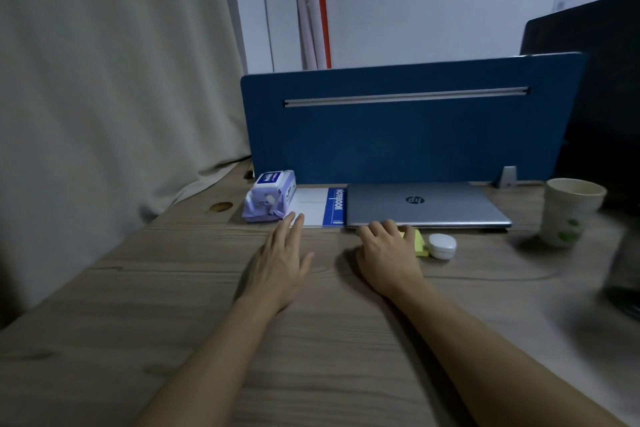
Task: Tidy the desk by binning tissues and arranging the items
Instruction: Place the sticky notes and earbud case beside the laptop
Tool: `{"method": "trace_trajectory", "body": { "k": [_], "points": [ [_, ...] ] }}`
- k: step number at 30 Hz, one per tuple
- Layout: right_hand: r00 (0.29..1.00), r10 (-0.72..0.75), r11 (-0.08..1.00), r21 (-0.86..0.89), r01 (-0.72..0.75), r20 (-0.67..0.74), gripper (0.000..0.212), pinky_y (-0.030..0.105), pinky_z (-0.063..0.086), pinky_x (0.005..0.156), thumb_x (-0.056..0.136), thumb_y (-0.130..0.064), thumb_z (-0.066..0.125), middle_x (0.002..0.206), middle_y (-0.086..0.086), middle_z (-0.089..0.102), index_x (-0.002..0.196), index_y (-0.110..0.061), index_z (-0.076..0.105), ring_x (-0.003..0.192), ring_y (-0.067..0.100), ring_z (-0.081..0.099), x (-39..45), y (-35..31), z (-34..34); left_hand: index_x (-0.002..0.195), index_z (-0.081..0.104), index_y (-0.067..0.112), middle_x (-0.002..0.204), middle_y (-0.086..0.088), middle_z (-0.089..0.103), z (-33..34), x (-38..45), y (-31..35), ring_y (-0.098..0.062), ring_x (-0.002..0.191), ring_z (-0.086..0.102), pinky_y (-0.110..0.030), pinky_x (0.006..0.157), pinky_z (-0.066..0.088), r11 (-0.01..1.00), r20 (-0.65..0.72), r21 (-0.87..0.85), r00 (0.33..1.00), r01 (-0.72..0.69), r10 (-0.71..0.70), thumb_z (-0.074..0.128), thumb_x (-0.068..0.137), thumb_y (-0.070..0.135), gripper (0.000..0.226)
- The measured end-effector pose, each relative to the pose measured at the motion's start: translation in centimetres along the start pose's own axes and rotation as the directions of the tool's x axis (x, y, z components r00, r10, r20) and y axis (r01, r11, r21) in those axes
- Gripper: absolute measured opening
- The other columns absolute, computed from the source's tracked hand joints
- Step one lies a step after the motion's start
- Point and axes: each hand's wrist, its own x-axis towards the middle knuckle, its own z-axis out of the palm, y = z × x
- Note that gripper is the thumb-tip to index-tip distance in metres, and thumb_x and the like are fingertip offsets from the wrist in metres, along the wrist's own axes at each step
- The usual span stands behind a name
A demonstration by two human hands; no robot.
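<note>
A closed silver laptop (426, 203) lies against the blue divider. To its left is a white notebook with a blue spine (317, 206), and further left a purple pack of wet wipes (268, 199). My left hand (282, 262) lies flat on the desk, fingers apart, its tips touching the notebook's front edge. My right hand (388, 255) rests at the laptop's front edge, fingers curled over a yellow sticky-note pad (419, 243). A small white case (441, 245) sits just right of the pad.
A blue divider panel (398, 135) stands at the back of the wooden desk (207, 305). A paper cup (568, 211) stands at the right, with a dark monitor (609, 107) behind it. A curtain (104, 97) hangs at the left. A thin cable (491, 277) crosses the desk.
</note>
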Motion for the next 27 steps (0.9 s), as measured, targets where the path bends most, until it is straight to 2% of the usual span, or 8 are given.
{"method": "trace_trajectory", "body": {
  "k": [2,5,13,19,23,27],
  "points": [
    [0.999,0.033,0.999,-0.011,-0.033,0.019,0.028,0.054,0.029,0.1,0.091,-0.031,0.043,0.116,0.002,0.06,0.114,-0.02,0.056,0.113,0.028,0.047,-2.1,1.1,-1.4,0.153,0.021,0.016,0.16,-0.005,0.021,-0.3,-1.4,1.7,-0.022,0.144,0.026,-0.041,0.112,0.033,0.999,0.007,-0.031,1.0,-0.025,0.025,0.052,0.095,0.038,0.07],
    [0.998,0.066,0.997,-0.028,-0.065,0.013,0.026,0.05,0.032,0.094,0.089,-0.031,0.042,0.112,0.002,0.061,0.108,-0.02,0.057,0.11,0.028,0.048,-4.3,2.8,-2.6,0.152,0.025,0.014,0.158,-0.007,0.027,-0.5,-2.8,3.4,-0.023,0.142,0.03,-0.041,0.113,0.033,0.996,0.017,-0.087,0.999,-0.03,0.032,0.051,0.096,0.038,0.067],
    [0.989,0.143,0.99,-0.02,-0.142,0.037,0.035,0.043,0.035,0.09,0.092,-0.033,0.042,0.126,0.001,0.055,0.125,-0.025,0.05,0.118,0.024,0.045,-8.6,8.2,-5.0,0.152,0.024,0.016,0.158,-0.001,0.025,-0.4,-4.4,7.9,-0.019,0.142,0.029,-0.041,0.113,0.032,0.985,0.113,-0.169,0.992,-0.028,0.048,0.049,0.097,0.039,0.065],
    [0.98,0.19,0.981,0.021,-0.192,0.066,0.037,0.042,0.039,0.092,0.092,-0.034,0.044,0.13,0.002,0.05,0.128,-0.023,0.046,0.119,0.023,0.044,-9.3,10.2,-5.3,0.153,0.019,0.023,0.159,0.003,0.021,1.0,-3.3,11.1,-0.017,0.142,0.027,-0.041,0.114,0.032,0.981,0.182,-0.195,0.981,-0.027,0.063,0.048,0.096,0.046,0.068],
    [0.982,0.175,0.981,0.069,-0.18,0.07,0.038,0.044,0.04,0.092,0.094,-0.041,0.044,0.131,0.003,0.049,0.127,-0.023,0.044,0.119,0.024,0.046,-8.5,10.8,-4.7,0.152,0.019,0.028,0.158,0.006,0.023,2.3,-1.7,12.6,-0.016,0.141,0.029,-0.041,0.113,0.032,0.975,0.19,-0.221,0.979,-0.026,0.069,0.05,0.094,0.048,0.069],
    [0.973,0.227,0.965,0.123,-0.231,0.046,0.035,0.043,0.04,0.087,0.094,-0.041,0.043,0.128,0.005,0.05,0.124,-0.023,0.043,0.113,0.027,0.051,-7.3,12.2,-3.6,0.153,0.018,0.03,0.159,0.007,0.021,3.9,0.6,13.2,-0.016,0.142,0.027,-0.041,0.114,0.03,0.97,0.22,-0.241,0.974,0.004,0.051,0.053,0.092,0.049,0.073]
  ]
}}
